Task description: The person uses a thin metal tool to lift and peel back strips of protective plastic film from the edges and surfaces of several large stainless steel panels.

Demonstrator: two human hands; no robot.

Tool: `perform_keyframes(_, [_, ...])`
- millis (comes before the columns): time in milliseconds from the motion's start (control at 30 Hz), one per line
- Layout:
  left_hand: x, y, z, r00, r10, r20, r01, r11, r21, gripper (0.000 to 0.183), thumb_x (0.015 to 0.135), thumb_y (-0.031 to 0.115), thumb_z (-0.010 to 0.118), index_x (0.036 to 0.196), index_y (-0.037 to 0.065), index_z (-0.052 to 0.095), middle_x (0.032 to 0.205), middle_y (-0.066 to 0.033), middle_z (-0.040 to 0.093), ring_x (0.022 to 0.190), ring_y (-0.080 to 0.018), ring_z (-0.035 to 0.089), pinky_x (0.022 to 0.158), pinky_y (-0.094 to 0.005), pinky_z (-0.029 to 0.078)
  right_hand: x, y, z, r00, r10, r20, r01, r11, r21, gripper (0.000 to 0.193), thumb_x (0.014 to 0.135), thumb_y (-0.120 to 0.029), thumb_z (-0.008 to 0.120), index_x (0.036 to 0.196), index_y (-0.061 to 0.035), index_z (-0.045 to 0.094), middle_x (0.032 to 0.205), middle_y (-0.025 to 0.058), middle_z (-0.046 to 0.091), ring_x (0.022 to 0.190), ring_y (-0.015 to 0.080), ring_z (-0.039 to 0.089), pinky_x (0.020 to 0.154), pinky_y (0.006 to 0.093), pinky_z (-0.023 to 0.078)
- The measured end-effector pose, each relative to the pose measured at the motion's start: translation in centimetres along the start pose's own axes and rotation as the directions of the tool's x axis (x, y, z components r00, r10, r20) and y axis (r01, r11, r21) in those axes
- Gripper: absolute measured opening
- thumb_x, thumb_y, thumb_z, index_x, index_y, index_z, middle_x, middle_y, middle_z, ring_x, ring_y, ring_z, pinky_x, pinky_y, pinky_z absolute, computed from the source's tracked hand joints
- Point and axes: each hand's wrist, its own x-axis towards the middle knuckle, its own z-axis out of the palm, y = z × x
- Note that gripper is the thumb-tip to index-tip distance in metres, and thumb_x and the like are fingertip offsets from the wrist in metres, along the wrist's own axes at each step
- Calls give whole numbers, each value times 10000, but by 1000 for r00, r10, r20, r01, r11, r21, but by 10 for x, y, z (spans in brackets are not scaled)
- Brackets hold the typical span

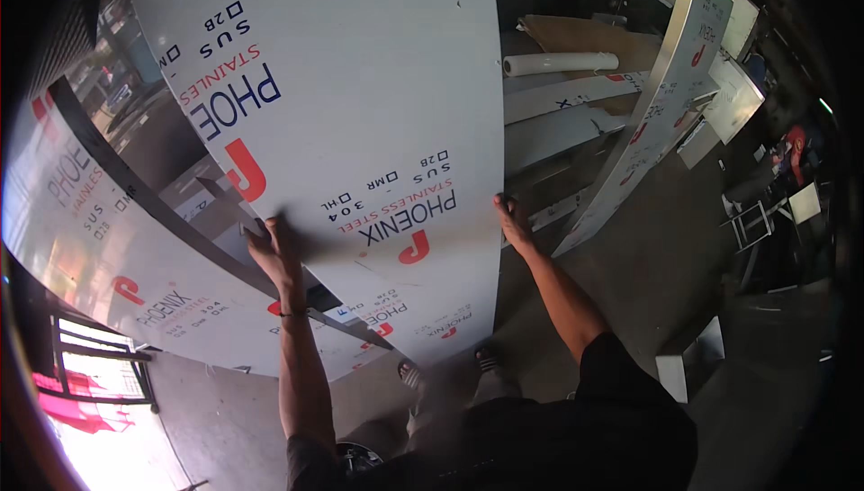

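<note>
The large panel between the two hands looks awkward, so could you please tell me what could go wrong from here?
The left hand and right hand are bare at the edges of the large panel, so a slip might cut them. Its lower end looks close to the sandalled feet, which it could strike if dropped. Swung right, it might knock the standing panel.

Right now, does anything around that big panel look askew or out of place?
Mildly: right of the large panel, a brown sheet lies slanted behind the white roll, out of line with it. A pale angular piece also sits apart on the floor, like a stray offcut. No spill stands out.
</note>
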Motion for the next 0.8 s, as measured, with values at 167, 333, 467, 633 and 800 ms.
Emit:
perform_keyframes(167, [-2,23,31,989,92,-114,-71,982,176,610,989,379,688,1319,-107,523,1108,-203,699,873,-227,640,797,-370,520,7,13,-20,999,-35,-9,35,999,16,599,913,-664,701,725,-107,584,680,-53,413,664,79,386,579,337,316])
perform_keyframes(333, [6,18,16,982,30,-186,33,946,323,690,974,390,709,1417,-90,488,1166,-233,706,985,-304,680,891,-420,525,4,0,-1,999,5,35,-8,996,92,644,933,-667,677,701,-89,512,663,-68,357,625,68,332,546,339,251])
perform_keyframes(467, [2,36,25,984,65,-166,-19,965,262,691,978,406,710,1410,-86,488,1180,-276,694,1009,-355,683,905,-450,514,2,4,-12,996,-44,73,40,997,62,630,947,-646,676,723,-77,524,670,-73,338,631,67,312,554,331,246])
perform_keyframes(633, [6,28,22,980,93,-174,-29,939,343,622,1016,435,643,1364,-68,532,1180,-241,679,1067,-342,637,986,-441,468,-8,-18,0,999,-6,33,1,988,153,478,986,-522,699,804,-97,578,716,-91,333,687,63,292,606,311,249])
perform_keyframes(800, [7,36,25,992,50,-116,-17,964,264,616,990,402,703,1329,-79,521,1129,-299,699,977,-417,672,899,-463,505,-4,-12,-12,998,-47,-28,49,996,78,532,1017,-543,643,766,-85,538,706,-79,340,678,62,298,597,303,247])
